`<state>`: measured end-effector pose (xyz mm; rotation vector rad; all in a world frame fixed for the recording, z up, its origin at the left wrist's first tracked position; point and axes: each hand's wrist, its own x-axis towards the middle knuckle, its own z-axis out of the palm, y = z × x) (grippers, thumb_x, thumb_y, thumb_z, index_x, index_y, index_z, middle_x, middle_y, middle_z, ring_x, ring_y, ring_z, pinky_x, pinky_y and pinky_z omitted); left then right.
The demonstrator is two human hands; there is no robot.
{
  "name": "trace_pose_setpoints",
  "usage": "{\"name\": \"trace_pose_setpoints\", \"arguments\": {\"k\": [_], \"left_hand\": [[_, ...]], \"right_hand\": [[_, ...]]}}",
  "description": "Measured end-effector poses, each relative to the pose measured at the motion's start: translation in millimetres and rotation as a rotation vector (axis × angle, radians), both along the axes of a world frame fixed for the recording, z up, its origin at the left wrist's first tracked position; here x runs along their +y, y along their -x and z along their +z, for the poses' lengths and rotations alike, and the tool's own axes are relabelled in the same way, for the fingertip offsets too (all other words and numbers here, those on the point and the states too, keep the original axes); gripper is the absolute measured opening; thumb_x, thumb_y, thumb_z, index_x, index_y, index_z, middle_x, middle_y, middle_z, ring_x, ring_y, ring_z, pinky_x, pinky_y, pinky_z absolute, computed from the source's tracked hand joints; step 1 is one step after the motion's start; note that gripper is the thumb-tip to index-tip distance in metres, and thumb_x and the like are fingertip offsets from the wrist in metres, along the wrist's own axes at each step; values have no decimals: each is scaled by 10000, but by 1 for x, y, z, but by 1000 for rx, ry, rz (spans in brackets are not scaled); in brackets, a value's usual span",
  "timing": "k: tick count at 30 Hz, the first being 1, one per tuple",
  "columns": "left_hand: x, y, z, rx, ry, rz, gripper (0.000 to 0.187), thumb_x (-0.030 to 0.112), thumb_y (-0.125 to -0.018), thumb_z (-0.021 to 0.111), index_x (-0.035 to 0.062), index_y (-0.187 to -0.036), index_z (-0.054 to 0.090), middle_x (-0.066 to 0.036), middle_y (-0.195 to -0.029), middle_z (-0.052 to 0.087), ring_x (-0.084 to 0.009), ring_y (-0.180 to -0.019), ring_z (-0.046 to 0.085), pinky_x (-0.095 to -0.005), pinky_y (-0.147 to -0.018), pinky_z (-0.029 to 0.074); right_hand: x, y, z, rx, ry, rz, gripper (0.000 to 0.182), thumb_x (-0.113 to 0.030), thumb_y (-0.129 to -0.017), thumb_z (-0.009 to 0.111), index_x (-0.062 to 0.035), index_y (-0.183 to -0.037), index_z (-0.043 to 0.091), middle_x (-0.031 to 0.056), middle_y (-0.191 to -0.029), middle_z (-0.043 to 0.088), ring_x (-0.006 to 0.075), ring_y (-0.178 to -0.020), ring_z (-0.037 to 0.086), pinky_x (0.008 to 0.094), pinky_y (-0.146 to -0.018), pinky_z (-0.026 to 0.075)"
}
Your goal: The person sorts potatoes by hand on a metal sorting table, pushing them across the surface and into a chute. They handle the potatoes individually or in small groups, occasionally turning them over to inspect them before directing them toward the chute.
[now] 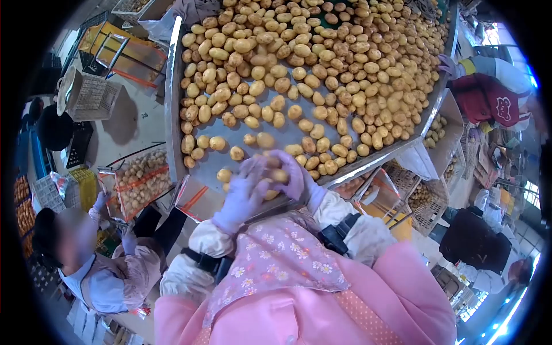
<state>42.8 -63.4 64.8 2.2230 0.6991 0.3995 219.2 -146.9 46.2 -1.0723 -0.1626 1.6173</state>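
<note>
Many small yellow-brown potatoes (276, 106) lie on a grey metal sorting table (215, 161). At its near edge my left hand (244, 192), in a pale purple glove, has its fingers curved against a few potatoes. Beside it, my right hand (293, 178), gloved in purple too, curls around potatoes from the right. Both hands are close together, with the potatoes between them. A potato just beyond my hands looks blurred. The fingertips of my left hand are partly smeared by motion.
A seated person (109, 264) works at the left beside a mesh bag of potatoes (141, 181). Another person in a dark red vest (489, 98) reaches to the table's right edge. Crates (98, 98) stand at upper left; a raised metal rim (172, 98) borders the table.
</note>
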Motion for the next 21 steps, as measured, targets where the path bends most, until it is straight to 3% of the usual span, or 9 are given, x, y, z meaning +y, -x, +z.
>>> {"name": "trace_pose_setpoints", "arguments": {"k": [4,8,10,13,16,17,18,19,21], "left_hand": [[15,-12,-46,177,71,291,449,189,-942,619,26,-1359,594,-221,-1319,612,-427,-1154,602,-489,-1001,483],[8,-19,-41,314,51,31,470,168,-929,620,92,-1390,563,-189,-1290,618,-406,-1096,624,-491,-937,511],[-1,-24,-56,203,50,66,461,176,-917,629,105,-1369,577,-184,-1277,624,-414,-1100,623,-498,-922,518],[14,-39,-67,204,-119,231,545,169,-855,675,132,-1389,579,-166,-1262,652,-391,-1056,650,-476,-888,544],[48,-45,-57,387,-252,168,422,137,-808,668,112,-1229,679,-169,-1142,686,-384,-936,671,-462,-790,549],[58,-39,-76,441,-169,121,437,131,-792,673,131,-1228,683,-158,-1055,690,-374,-892,678,-475,-759,544],[63,-43,-65,594,-143,57,509,135,-801,672,159,-1308,645,-144,-1015,693,-372,-870,680,-484,-754,540],[66,-42,-70,516,-166,35,445,180,-830,683,110,-1268,650,-155,-1021,690,-387,-886,677,-490,-756,547],[76,-22,-103,411,-164,50,392,200,-899,607,112,-1279,646,-194,-1134,668,-409,-938,673,-505,-781,544]], "right_hand": [[-49,-46,13,27,226,-190,227,-224,-1009,648,-181,-1224,589,-23,-983,587,101,-775,555,250,-603,446],[-176,-130,-9,-564,237,-424,212,-191,-987,639,-140,-1193,637,11,-952,650,177,-788,621,340,-703,519],[-222,-157,16,-1563,551,21,275,-207,-988,602,-77,-1229,631,73,-1093,708,254,-934,687,394,-814,545],[-221,-166,35,-1717,775,-116,321,-216,-967,611,-18,-1220,629,128,-1213,710,281,-1078,689,404,-882,545],[-199,-160,-48,-1177,157,-325,384,38,-890,544,-38,-1262,599,96,-1096,658,194,-989,640,295,-897,512],[-154,-126,9,-1812,137,287,448,42,-876,565,-41,-1316,578,62,-1043,640,162,-943,615,295,-870,514],[-159,-106,-56,-965,280,-78,476,3,-908,608,-37,-1378,546,41,-1073,647,153,-913,609,295,-845,520],[-120,-69,23,-1533,201,96,452,-82,-944,670,-46,-1383,570,12,-1076,660,149,-914,617,304,-837,524],[-110,-51,-66,-898,173,-83,332,-177,-974,665,-106,-1298,669,98,-1104,690,270,-1080,661,375,-992,508]]}}
